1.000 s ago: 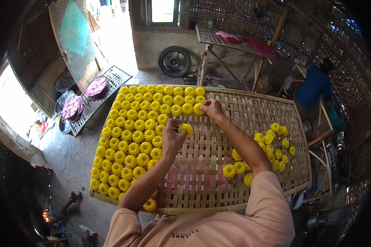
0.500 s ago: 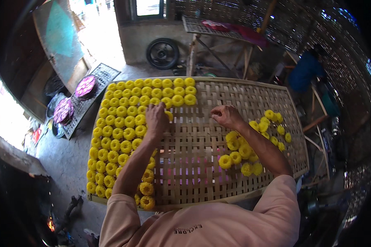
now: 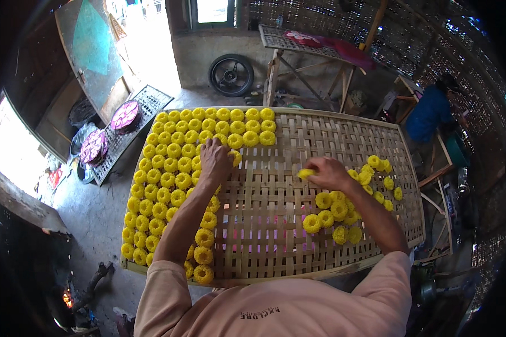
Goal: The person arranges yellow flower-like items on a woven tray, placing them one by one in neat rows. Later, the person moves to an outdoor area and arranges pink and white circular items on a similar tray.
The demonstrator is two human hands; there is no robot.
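A large woven bamboo tray point(image 3: 264, 213) lies in front of me. On its left side, small yellow ring-shaped pieces point(image 3: 184, 181) with a crinkled surface stand in close rows. My left hand point(image 3: 215, 160) is over the right edge of these rows, fingers bent downward and partly hidden. A yellow ring point(image 3: 234, 158) shows at its thumb side, seemingly in its grasp. Over the tray's middle right, my right hand point(image 3: 327, 174) pinches another yellow ring point(image 3: 306, 173). Below and beside that hand lies a loose heap of yellow rings point(image 3: 338, 210), some overlapping.
Beyond the tray, a black wheel point(image 3: 231, 75) leans on the wall, left of a wooden-legged rack point(image 3: 303, 42). Pink bundles point(image 3: 126, 115) sit on a lattice panel point(image 3: 147, 101) at left. A person in blue point(image 3: 430, 112) is at far right. A small fire point(image 3: 68, 298) burns lower left.
My right hand has picked up a yellow ring from near the heap and now holds it. My left hand stays at the rows, its ring shifted slightly left. The whole view has tilted a little.
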